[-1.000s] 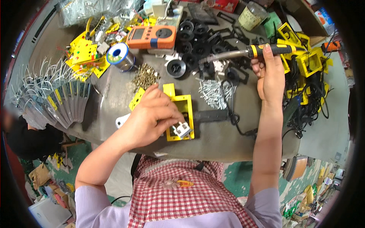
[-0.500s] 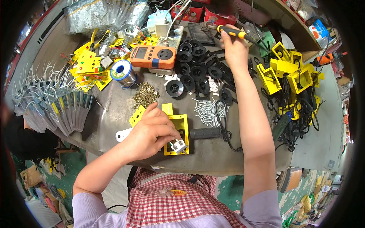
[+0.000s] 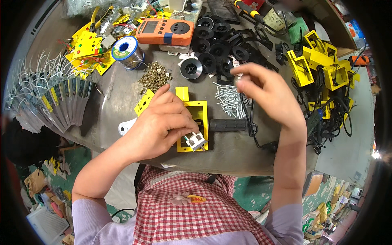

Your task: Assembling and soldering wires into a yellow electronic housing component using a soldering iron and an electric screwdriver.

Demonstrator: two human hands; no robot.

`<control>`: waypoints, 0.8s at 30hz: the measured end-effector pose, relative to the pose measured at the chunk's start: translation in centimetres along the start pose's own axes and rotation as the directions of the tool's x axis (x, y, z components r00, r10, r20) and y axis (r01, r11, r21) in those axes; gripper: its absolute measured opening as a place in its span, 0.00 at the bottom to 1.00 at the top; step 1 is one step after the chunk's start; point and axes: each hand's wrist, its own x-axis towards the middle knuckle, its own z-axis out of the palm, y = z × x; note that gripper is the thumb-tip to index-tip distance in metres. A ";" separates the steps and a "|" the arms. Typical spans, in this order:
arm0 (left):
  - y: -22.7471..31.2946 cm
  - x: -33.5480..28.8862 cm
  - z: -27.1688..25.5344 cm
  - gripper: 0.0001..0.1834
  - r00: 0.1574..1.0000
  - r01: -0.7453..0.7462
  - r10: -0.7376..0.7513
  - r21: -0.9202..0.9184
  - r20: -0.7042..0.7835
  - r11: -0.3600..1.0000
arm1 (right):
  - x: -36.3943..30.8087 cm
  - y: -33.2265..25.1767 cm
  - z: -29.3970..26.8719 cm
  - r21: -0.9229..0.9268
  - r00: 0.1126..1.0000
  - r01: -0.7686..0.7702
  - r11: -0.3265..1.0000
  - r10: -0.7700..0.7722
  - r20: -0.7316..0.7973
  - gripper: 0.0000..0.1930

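Observation:
My left hand [image 3: 163, 124] pinches a small white electrical part [image 3: 196, 141] with metal terminals, tilted over the near side of an open yellow box [image 3: 206, 124]. The box's inside is partly hidden by the fingers. A black ribbed grip [image 3: 228, 125] extends from the box's right side, with a black cord beyond it. My right hand [image 3: 269, 92] is in the air beside a heap of silver screws [image 3: 232, 102], thumb and forefinger apart with nothing between them. At the back lies a yellow-and-black handled tool [image 3: 248, 10], which looks like a soldering iron.
Brass-coloured screws [image 3: 155, 76], a solder spool [image 3: 126, 51] and an orange meter [image 3: 165, 32] stand beyond my left hand. Black spools [image 3: 191, 69] crowd the back middle. Yellow boxes with black cords [image 3: 300, 67] pile up at right, wired strips [image 3: 61, 102] at left.
My right hand has let go of the yellow-and-black handled tool at the back and come nearer. My left hand keeps the white part over the box. The view has shifted slightly.

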 end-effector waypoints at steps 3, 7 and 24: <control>0.0 0.2 0.1 0.09 1.000 0.001 -0.001 -0.007 0.005 1.000 | -2.9 -0.4 1.1 0.047 0.998 -0.023 0.999 0.020 0.055 0.14; 0.1 0.0 0.2 0.07 1.000 0.013 -0.013 -0.011 -0.004 1.000 | -5.6 -0.6 3.3 0.089 0.991 -0.064 0.994 0.052 0.126 0.13; 0.3 0.2 0.1 0.10 1.000 0.005 -0.005 0.004 0.005 1.000 | -9.0 0.1 9.8 0.063 0.987 0.136 0.989 -0.129 -0.101 0.16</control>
